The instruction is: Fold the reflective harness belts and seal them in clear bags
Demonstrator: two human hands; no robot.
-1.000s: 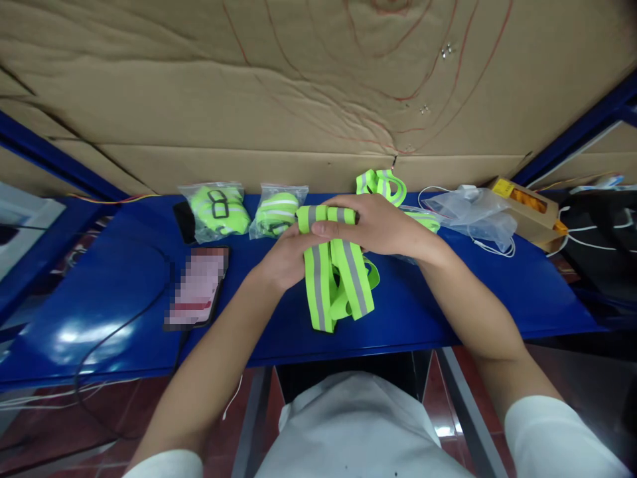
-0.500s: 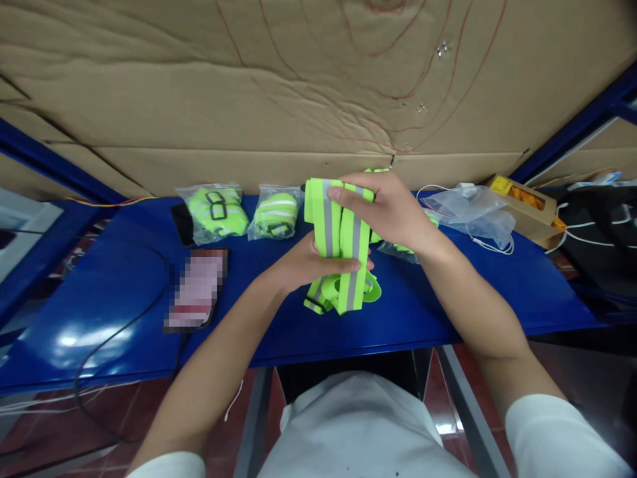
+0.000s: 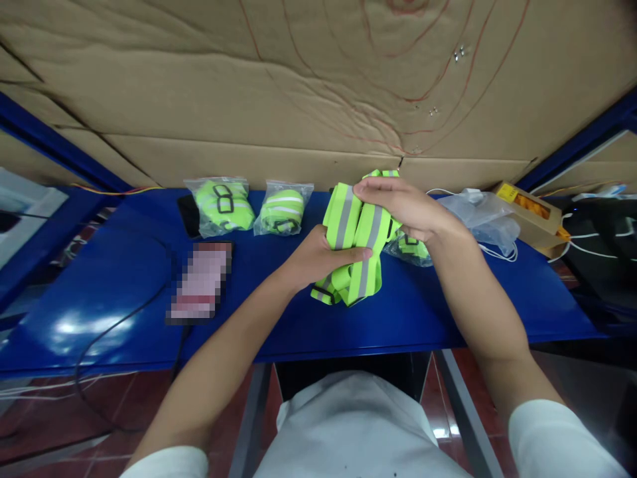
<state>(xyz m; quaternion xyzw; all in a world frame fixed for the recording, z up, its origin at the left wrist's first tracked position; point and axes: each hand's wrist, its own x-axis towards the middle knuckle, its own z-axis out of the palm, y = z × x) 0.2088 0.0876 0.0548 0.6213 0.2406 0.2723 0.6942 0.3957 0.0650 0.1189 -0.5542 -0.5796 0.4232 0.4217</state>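
A neon-yellow reflective strap with grey stripes hangs folded in layers over the blue table, its loops and a black buckle dangling at the bottom. My left hand is closed around the folds from the left, thumb across the front. At the upper right, my right hand pinches the top of the folds, its fingers partly hidden behind them. Behind the right hand lies a clear bag with a neon-yellow strap, partly covered. Two more bagged reflective straps, a larger one and a smaller one, lie to the left.
A phone with a blurred screen lies on the blue table at left, near a black cable. At right are a crumpled clear plastic bag, white cables and a cardboard box. A cardboard wall closes the back.
The folded strap has tilted, its top leaning right. My right hand has shifted slightly right and down along the folds, and the whole view has shifted a little.
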